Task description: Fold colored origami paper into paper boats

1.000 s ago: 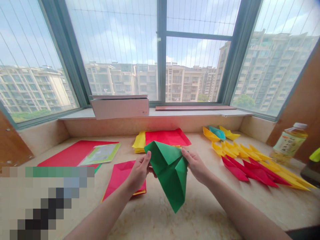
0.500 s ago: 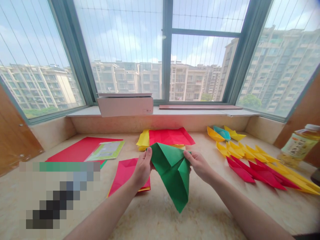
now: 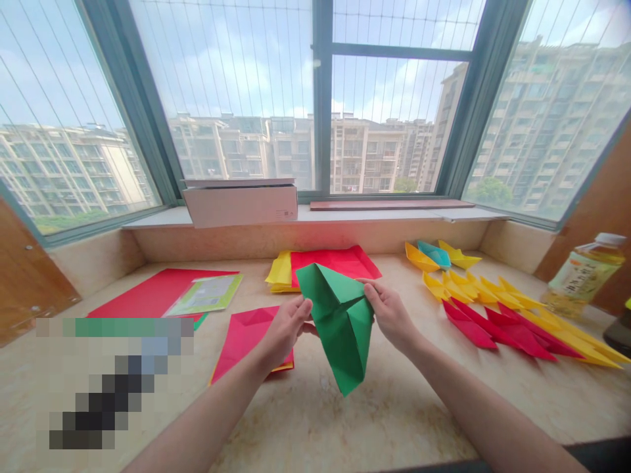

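Note:
A folded green paper (image 3: 340, 328) hangs in the air before me, creased, with its point downward. My right hand (image 3: 389, 312) pinches its upper right edge, thumb in front and fingers partly hidden behind. At its left edge is my left hand (image 3: 290, 325), closed, the thumb tip against the paper and some fingers behind it. Under and beside my left wrist lies a stack of red paper (image 3: 241, 338) with yellow sheets beneath. Past the green paper, red sheets (image 3: 335, 261) rest over yellow paper (image 3: 280, 270).
On the right are yellow paper boats (image 3: 463, 289), a teal boat (image 3: 434, 255) and red boats (image 3: 493, 332). A drink bottle (image 3: 586, 276) stands beyond them. Large red sheets (image 3: 142, 292) and a packet (image 3: 210, 294) lie left. A white box (image 3: 241, 205) sits on the sill.
The green paper has risen slightly and turned, its lower tip moving up and left. My left hand has shifted from the upper left corner down along the edge.

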